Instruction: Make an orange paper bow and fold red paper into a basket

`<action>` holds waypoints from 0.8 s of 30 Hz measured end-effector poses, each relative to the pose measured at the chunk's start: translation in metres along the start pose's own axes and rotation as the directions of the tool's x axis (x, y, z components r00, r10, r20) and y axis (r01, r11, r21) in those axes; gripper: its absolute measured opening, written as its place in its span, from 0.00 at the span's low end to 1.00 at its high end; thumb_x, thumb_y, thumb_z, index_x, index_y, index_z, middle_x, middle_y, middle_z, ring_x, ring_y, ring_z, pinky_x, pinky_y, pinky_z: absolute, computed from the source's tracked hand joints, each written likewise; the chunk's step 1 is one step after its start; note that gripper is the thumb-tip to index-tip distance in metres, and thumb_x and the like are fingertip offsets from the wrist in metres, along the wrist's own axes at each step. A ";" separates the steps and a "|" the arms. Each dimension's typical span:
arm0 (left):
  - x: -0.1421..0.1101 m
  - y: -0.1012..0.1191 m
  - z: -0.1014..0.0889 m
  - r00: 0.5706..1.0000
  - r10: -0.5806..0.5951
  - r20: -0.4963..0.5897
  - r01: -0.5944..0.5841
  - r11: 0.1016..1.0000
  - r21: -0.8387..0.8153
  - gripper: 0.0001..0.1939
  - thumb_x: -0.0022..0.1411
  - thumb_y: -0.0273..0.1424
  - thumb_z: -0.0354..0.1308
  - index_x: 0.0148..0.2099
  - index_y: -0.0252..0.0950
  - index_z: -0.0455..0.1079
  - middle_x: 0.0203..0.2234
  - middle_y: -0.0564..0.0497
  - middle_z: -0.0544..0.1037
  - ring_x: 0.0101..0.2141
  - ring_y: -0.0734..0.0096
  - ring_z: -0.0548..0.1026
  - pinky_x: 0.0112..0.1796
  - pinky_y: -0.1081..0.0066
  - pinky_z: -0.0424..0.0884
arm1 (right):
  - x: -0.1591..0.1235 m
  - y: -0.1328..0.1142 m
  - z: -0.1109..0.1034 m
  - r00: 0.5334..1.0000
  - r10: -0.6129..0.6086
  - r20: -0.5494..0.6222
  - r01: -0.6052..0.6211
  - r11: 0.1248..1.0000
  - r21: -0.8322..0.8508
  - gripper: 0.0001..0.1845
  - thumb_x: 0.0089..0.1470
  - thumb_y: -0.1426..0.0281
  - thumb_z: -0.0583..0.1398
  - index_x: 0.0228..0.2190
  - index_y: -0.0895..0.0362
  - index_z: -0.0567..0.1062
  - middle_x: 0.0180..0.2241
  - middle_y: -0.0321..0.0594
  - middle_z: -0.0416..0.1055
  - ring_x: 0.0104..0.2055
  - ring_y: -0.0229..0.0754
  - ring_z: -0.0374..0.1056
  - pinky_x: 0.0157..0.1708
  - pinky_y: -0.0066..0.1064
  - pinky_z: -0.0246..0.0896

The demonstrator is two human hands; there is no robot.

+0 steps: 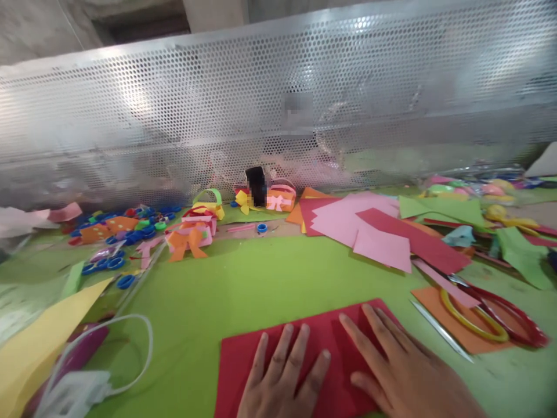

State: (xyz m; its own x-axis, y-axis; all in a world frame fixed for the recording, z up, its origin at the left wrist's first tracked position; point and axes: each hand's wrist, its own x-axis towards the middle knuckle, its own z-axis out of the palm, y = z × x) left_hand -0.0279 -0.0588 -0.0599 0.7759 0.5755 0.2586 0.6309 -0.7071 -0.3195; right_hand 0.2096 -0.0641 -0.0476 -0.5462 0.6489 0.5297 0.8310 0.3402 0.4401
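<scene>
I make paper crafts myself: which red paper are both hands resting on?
The wide red sheet nearest the viewer, under the left hand and right hand. The long red strip and the red piece partly under pink paper lie farther off, untouched.

2 hands, left (281, 380) and right (407, 368). 1 red paper (235, 360) under them. 1 pair of scissors (500, 334), 1 silver pointed rod (441, 330), 1 white plug (85, 386), 1 white cable (150, 342), 1 big yellow sheet (43, 334). Paper pile (343, 220) and blue plastic rings (148, 232) overlap, can't count.
</scene>
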 end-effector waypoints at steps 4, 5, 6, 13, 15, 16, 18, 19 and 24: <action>0.001 -0.005 0.003 0.989 0.068 -0.129 -0.052 0.991 0.124 0.25 0.65 0.42 0.48 0.63 0.46 0.59 0.56 0.52 0.71 0.54 0.65 0.69 0.54 0.67 0.61 | -0.001 -0.022 -0.009 0.994 0.047 -0.098 -0.033 0.989 0.144 0.22 0.62 0.65 0.46 0.43 0.60 0.77 0.44 0.52 0.76 0.42 0.51 0.75 0.34 0.36 0.75; 0.001 -0.007 0.003 0.987 0.073 -0.144 -0.053 0.989 0.135 0.24 0.65 0.40 0.47 0.62 0.45 0.60 0.56 0.53 0.71 0.54 0.66 0.68 0.55 0.68 0.58 | -0.003 -0.030 -0.009 0.993 0.034 -0.117 -0.010 0.979 0.203 0.19 0.61 0.67 0.49 0.45 0.56 0.76 0.45 0.45 0.76 0.44 0.47 0.74 0.38 0.32 0.74; 0.002 -0.009 0.004 0.985 0.081 -0.151 -0.060 0.988 0.139 0.23 0.65 0.39 0.47 0.62 0.44 0.61 0.56 0.53 0.71 0.54 0.66 0.68 0.57 0.67 0.55 | -0.006 -0.038 -0.008 0.991 0.034 -0.127 -0.001 0.968 0.252 0.17 0.60 0.69 0.51 0.46 0.53 0.76 0.45 0.39 0.77 0.45 0.42 0.74 0.42 0.27 0.72; 0.006 -0.016 0.006 0.972 0.168 -0.165 -0.143 0.978 0.150 0.24 0.60 0.28 0.44 0.56 0.39 0.68 0.53 0.47 0.73 0.52 0.60 0.69 0.62 0.55 0.37 | -0.024 -0.027 -0.009 0.985 -0.105 -0.134 0.133 0.965 0.224 0.17 0.63 0.72 0.51 0.47 0.50 0.74 0.49 0.23 0.73 0.50 0.31 0.69 0.48 0.19 0.65; 0.006 -0.016 0.005 0.973 0.165 -0.163 -0.141 0.979 0.151 0.24 0.59 0.28 0.45 0.56 0.38 0.68 0.53 0.46 0.73 0.52 0.59 0.69 0.62 0.55 0.36 | -0.033 -0.009 -0.016 0.990 -0.121 -0.071 0.132 0.974 0.184 0.19 0.63 0.74 0.48 0.48 0.51 0.73 0.51 0.25 0.72 0.51 0.32 0.68 0.47 0.21 0.66; 0.006 -0.016 0.004 0.974 0.162 -0.160 -0.138 0.979 0.148 0.24 0.59 0.28 0.45 0.56 0.38 0.68 0.53 0.46 0.73 0.52 0.59 0.69 0.62 0.55 0.36 | -0.040 -0.001 -0.019 0.994 -0.104 -0.038 0.109 0.980 0.164 0.19 0.63 0.73 0.48 0.48 0.53 0.73 0.51 0.28 0.72 0.51 0.34 0.69 0.45 0.23 0.67; 0.006 -0.016 0.002 0.976 0.157 -0.154 -0.136 0.981 0.139 0.24 0.60 0.28 0.44 0.57 0.39 0.68 0.53 0.47 0.73 0.52 0.60 0.69 0.62 0.57 0.35 | -0.061 0.011 -0.022 0.997 -0.072 0.025 0.068 0.987 0.143 0.20 0.63 0.67 0.47 0.49 0.58 0.73 0.51 0.37 0.72 0.50 0.39 0.69 0.42 0.26 0.69; 0.006 -0.015 0.001 0.977 0.155 -0.149 -0.135 0.982 0.132 0.24 0.61 0.28 0.44 0.57 0.39 0.68 0.54 0.47 0.73 0.52 0.60 0.69 0.62 0.57 0.35 | -0.075 0.016 -0.022 0.997 -0.056 0.053 0.048 0.989 0.140 0.24 0.62 0.63 0.46 0.50 0.61 0.72 0.52 0.41 0.71 0.51 0.41 0.69 0.40 0.29 0.70; 0.006 -0.007 -0.007 0.990 0.085 -0.114 -0.079 0.995 0.054 0.23 0.65 0.34 0.44 0.60 0.39 0.64 0.56 0.48 0.71 0.55 0.62 0.66 0.62 0.62 0.34 | -0.115 0.029 -0.019 0.986 0.148 0.073 -0.161 0.964 0.211 0.35 0.58 0.56 0.51 0.61 0.63 0.58 0.59 0.46 0.62 0.59 0.49 0.60 0.59 0.39 0.52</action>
State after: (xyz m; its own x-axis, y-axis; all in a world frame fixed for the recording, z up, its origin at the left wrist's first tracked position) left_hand -0.0281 -0.0528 -0.0500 0.8215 0.4627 0.3333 0.5668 -0.7269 -0.3878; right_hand 0.2946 -0.1423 -0.0821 -0.4077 0.7402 0.5346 0.9112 0.3672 0.1865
